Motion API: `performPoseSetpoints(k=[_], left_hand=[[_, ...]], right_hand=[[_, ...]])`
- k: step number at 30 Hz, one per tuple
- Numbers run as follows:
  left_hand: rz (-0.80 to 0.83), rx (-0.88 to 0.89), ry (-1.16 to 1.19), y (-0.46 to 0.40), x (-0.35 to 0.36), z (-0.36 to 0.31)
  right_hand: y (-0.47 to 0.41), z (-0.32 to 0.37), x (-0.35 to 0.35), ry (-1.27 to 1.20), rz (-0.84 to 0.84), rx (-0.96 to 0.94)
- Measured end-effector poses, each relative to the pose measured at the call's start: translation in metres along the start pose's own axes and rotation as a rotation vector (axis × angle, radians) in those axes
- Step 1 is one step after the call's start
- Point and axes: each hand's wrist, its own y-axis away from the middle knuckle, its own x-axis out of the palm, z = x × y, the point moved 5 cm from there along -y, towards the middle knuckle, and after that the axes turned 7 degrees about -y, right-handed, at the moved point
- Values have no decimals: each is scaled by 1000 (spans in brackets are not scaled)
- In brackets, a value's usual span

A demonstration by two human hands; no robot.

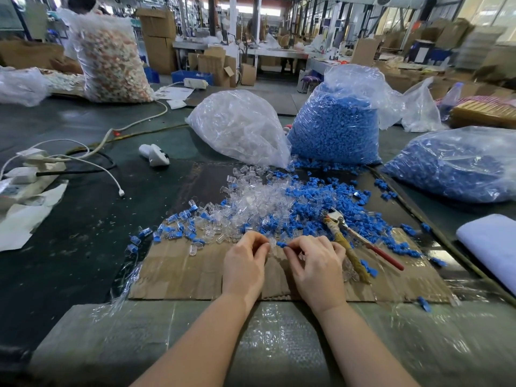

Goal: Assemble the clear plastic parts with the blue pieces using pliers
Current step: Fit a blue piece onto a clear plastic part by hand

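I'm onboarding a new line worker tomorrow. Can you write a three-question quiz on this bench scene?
1. True or false: the pliers are held in one of the hands.
2. What does the right hand pinch: A) blue piece B) cable C) bag?
3. Fill in: the left hand holds a ____ plastic part.

Key: 1 false, they lie on the cardboard sheet; 2 A; 3 clear.

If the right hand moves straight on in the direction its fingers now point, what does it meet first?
Probably the clear part pinched by the left hand. The right hand pinches a blue piece and points left toward it; the two parts look almost touching, though depth is unclear.
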Motion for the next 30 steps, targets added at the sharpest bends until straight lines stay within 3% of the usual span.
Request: performPoseSetpoints(k=[30], left_hand=[[72,66,-58,-4,5,6]], right_hand=[[-1,6,10,108,32,-98]])
